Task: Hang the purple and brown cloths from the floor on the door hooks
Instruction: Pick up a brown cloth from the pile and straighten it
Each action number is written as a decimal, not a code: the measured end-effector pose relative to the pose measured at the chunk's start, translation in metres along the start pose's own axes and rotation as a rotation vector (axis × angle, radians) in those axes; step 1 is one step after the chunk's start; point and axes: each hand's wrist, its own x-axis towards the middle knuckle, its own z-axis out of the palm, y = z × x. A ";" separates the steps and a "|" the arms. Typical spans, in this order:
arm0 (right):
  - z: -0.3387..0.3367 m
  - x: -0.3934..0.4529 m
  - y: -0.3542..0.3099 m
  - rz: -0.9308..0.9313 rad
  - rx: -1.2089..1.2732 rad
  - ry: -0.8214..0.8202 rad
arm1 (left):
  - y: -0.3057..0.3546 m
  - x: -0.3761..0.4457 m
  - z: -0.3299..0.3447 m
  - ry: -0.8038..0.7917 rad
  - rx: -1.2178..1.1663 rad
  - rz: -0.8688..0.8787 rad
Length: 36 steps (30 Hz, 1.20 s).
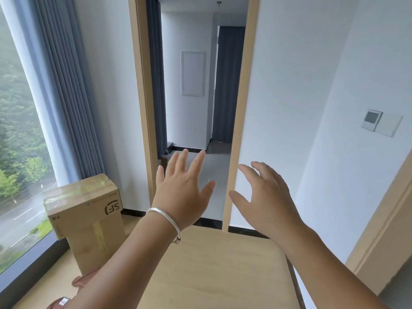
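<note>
Cloth: pinkish-brown fabric (81, 281) lies low at bottom left, below and behind the left forearm; no purple cloth in view.
Left hand (182, 188): fingers spread, holding nothing, nearer side.
Right hand (265, 197): loosely spread, empty.
Doorway (196, 108): straight ahead; hooks unseen.

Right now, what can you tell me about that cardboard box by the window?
The box is brown cardboard and looks closed, with shiny clear tape running over its top. Its side facing us has a black "SF" logo printed upside down, so it may be standing upside down, plus some small print near one edge. It stands on the pale wood floor in the corner, beside the window and below the grey curtain. The left forearm crosses in front of its lower corner; whether they touch is unclear. Neither hand touches it.
</note>
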 end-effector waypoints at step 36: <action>0.385 0.523 -0.174 -0.631 0.301 -0.220 | -0.414 0.345 0.130 0.137 0.189 -0.660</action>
